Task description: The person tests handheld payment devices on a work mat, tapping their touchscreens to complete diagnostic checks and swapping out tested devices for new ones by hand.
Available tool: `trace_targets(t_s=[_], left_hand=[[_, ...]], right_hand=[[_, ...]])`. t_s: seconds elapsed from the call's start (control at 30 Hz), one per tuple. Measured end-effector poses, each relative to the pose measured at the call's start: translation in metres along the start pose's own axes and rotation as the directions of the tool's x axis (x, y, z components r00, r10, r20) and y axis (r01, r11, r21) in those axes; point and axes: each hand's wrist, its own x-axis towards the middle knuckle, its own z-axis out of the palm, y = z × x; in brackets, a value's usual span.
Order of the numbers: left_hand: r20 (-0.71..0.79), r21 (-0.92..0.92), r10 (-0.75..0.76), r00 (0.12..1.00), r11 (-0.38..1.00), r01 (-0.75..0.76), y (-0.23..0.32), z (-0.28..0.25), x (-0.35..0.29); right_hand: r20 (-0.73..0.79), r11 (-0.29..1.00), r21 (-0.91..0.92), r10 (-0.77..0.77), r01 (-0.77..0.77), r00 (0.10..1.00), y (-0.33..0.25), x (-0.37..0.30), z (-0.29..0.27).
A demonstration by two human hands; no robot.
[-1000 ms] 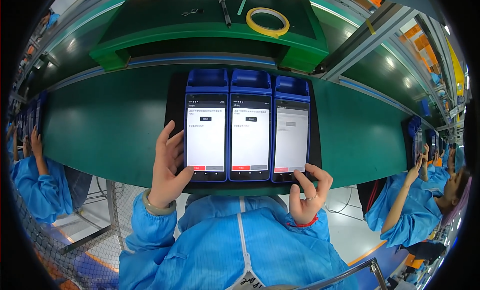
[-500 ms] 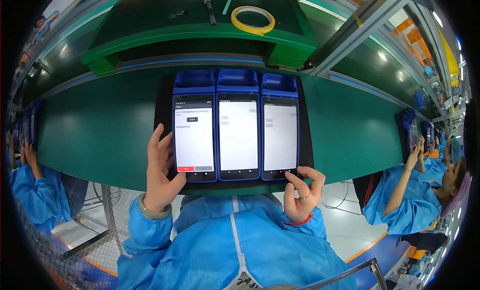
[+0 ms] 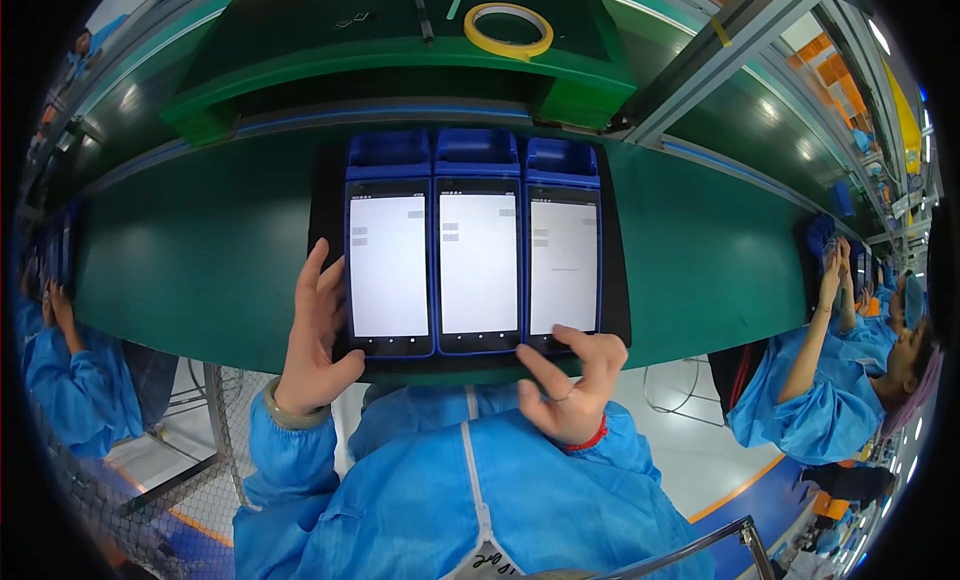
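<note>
Has left grip [image 3: 312, 348] released beside three blue terminals [image 3: 478, 280] on black mat [image 3: 613, 250]; right grip [image 3: 582, 385] likewise, at right screen's [image 3: 565, 290] lower edge.

I observe a green workbench [image 3: 200, 270] bearing a black mat [image 3: 615, 260] with three blue touchscreen devices [image 3: 479, 280] side by side, and beyond it a raised green shelf [image 3: 390, 68] holding yellow tape [image 3: 512, 53] and a pen [image 3: 420, 15].

Passage is free over the bare table [image 3: 710, 270] either side of the black mat [image 3: 613, 270], but the middle, as I see it, is obstructed by three blue devices [image 3: 478, 280] set close together, the left hand [image 3: 314, 348] at their left edge, the right hand [image 3: 575, 382] at the lower right, and a raised shelf [image 3: 380, 67] beyond.
</note>
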Motion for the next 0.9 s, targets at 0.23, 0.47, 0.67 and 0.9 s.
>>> trace_targets(t_s=[0.23, 0.47, 0.67, 0.9], left_hand=[[0.059, -0.030, 0.039, 0.998, 0.999, -0.037, -0.001, -0.003, 0.001], [-0.010, 0.009, -0.030, 0.999, 1.000, 0.030, 0.001, 0.004, 0.000], [0.021, -0.020, 0.001, 1.000, 1.000, -0.001, -0.002, -0.003, 0.000], [0.033, -0.122, -0.053, 0.998, 0.991, 0.056, 0.002, -0.010, 0.002]], right_hand=[[0.134, 0.998, -0.015, -0.054, 0.056, 0.990, -0.023, 0.024, 0.025], [0.019, 1.000, 0.014, 0.009, -0.010, 1.000, -0.005, 0.006, 0.003], [-0.069, 0.981, 0.024, 0.193, -0.192, 0.979, 0.013, -0.008, -0.011], [-0.254, 0.952, 0.098, 0.304, -0.289, 0.918, 0.047, -0.021, -0.008]])
